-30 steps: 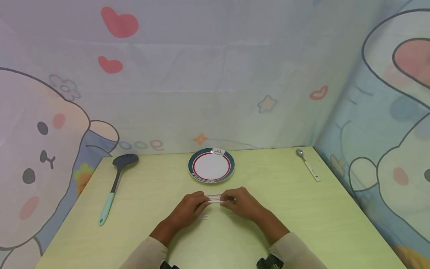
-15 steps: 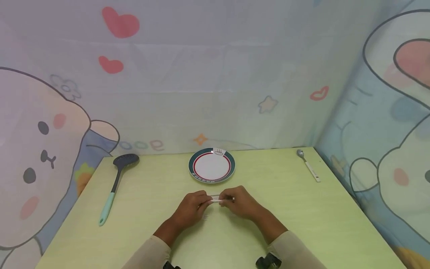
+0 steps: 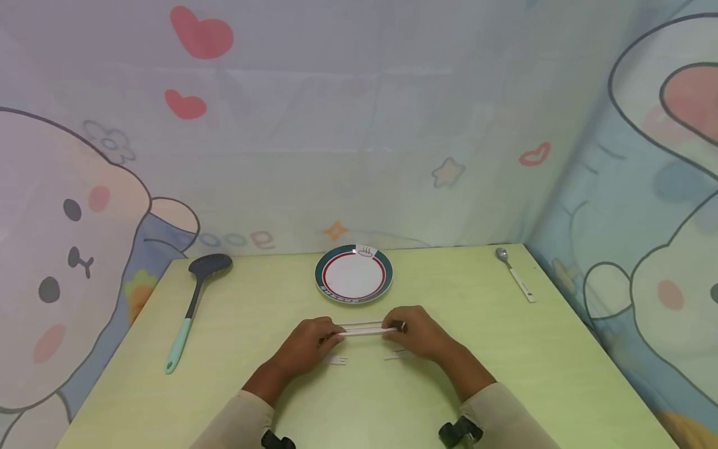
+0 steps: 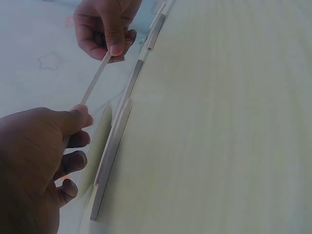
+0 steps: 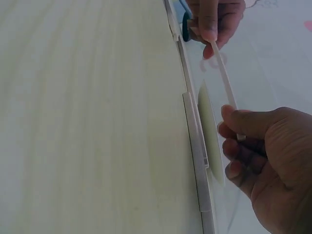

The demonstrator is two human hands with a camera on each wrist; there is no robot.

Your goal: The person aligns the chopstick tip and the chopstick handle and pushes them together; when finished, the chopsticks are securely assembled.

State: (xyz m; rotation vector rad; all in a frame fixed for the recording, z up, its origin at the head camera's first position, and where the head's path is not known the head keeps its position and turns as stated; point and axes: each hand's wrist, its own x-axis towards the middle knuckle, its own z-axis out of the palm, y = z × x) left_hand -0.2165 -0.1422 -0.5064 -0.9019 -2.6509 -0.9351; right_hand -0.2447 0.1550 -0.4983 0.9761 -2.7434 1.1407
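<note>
A thin white stick (image 3: pixel 364 332) spans the gap between both hands, roughly level. My left hand (image 3: pixel 305 344) pinches its left end between thumb and fingers. On the right end, my right hand (image 3: pixel 417 332) has a like pinch, with the stick's tip poking past the thumb in the right wrist view. Other pale sticks (image 3: pixel 338 360) lie on the table below the left hand, and more short sticks (image 3: pixel 395 355) show beneath the right. Seen low from the side, these table sticks (image 4: pixel 113 156) lie in a line, partly overlapping. Behind the held stick, further thin pale lines run parallel to it.
A white plate (image 3: pixel 353 274) with a dark green rim and red ring sits beyond the hands. To the left lies a slotted black turner (image 3: pixel 209 266) with a mint handle. A small spoon (image 3: pixel 515 274) rests at the far right of the pale table (image 3: pixel 252 287).
The hands have drawn apart, left hand to the left and right hand to the right, so more of the stick shows between them. Sticks below the right hand have come into view.
</note>
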